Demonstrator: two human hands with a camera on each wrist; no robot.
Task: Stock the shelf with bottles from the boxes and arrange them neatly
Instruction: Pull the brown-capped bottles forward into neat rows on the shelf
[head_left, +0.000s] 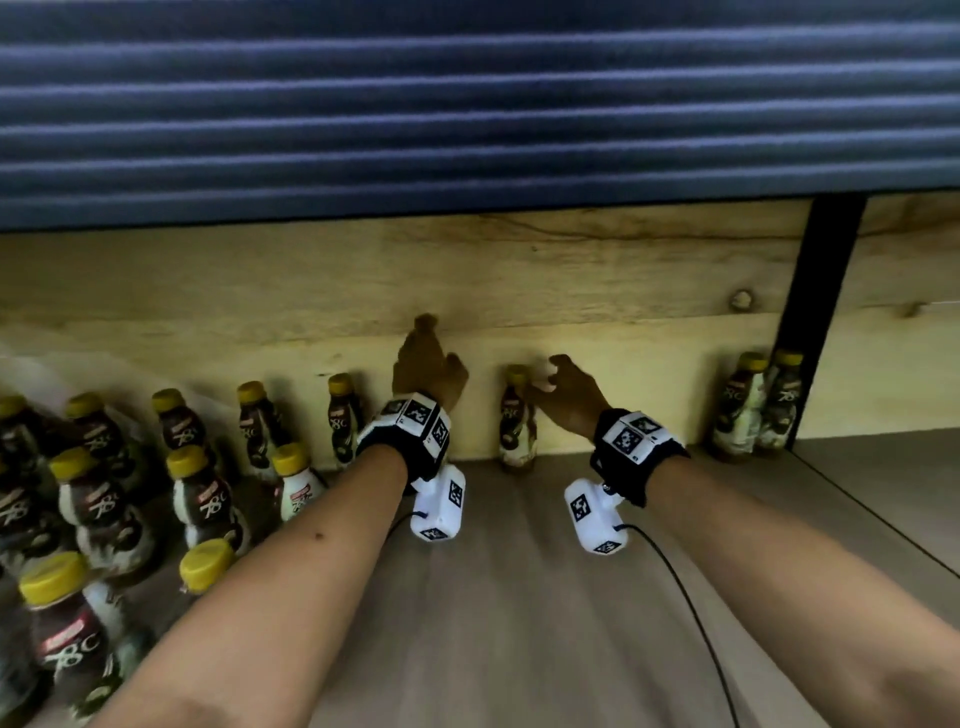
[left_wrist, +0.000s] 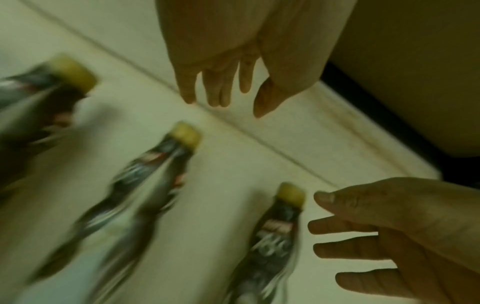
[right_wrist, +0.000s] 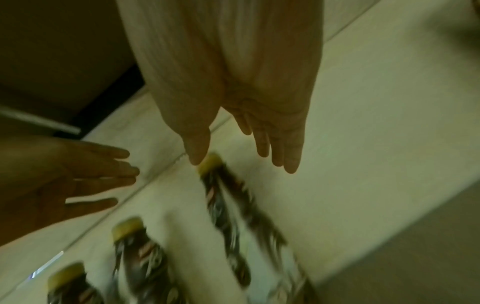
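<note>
**Mia:** Wooden boards (head_left: 519, 280) make the back wall of the shelf (head_left: 519, 597) in the head view. Where is the bottle the hands want?

**Ben:** One lone bottle (head_left: 517, 418) stands up straight against the back wall, cap at the top. It sits between the two hands. The right hand (head_left: 569, 397) is much nearer. Its fingertips are right beside the yellow cap, maybe touching, but that is hard to tell. The left hand (head_left: 428, 371) is up by the wall, a little apart from the bottle.

**Mia:** Are more bottles there?

**Ben:** Yes. Rows of bottles (head_left: 104, 493) fill the left side, and two more (head_left: 758, 410) stand by the black post (head_left: 821, 322).

**Mia:** What does the left wrist view show?

**Ben:** It is blurry. The left fingers (left_wrist: 221, 86) are straight and a bit spread, holding nothing. The lone bottle is low down, next to the right hand's spread fingers.

**Mia:** And the right wrist view?

**Ben:** The right fingers (right_wrist: 272, 148) are loose and apart, holding nothing. The thumb tip hangs just over the cap, and the bottle stretches away below it. So the right hand looks best placed to grab and slide it toward the row.
</note>
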